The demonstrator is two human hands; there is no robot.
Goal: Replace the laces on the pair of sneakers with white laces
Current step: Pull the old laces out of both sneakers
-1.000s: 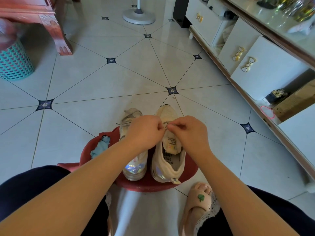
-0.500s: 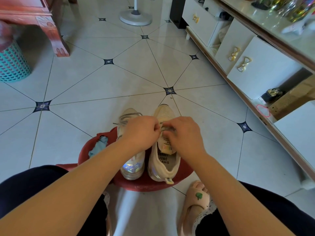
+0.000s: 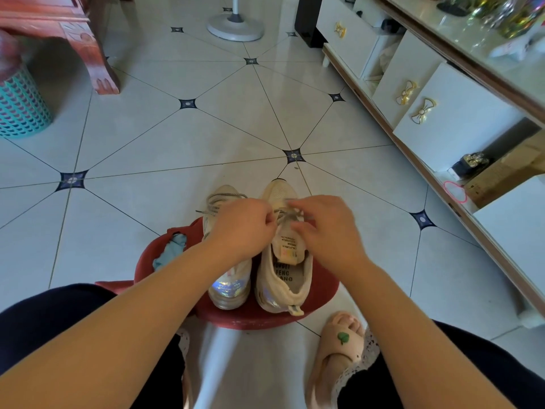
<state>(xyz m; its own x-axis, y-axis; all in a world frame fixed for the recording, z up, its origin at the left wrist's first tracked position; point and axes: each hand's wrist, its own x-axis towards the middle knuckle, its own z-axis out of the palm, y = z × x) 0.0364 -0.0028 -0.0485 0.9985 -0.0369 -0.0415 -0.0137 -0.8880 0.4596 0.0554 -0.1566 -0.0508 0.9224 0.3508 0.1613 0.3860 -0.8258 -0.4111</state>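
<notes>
Both sneakers sit toes-away on the red stool, which we judge is there to raise the eyelets into easy reach. Our left hand and right hand meet over the right sneaker, fingers curled, each pinching its grey lace near the upper eyelets, likely loosening it for removal. The left sneaker is just beside it, grey lace in. No white laces in view. The stool rim is near the heels and a blue cloth crowds the left edge. Open floor ahead for pulling the lace.
</notes>
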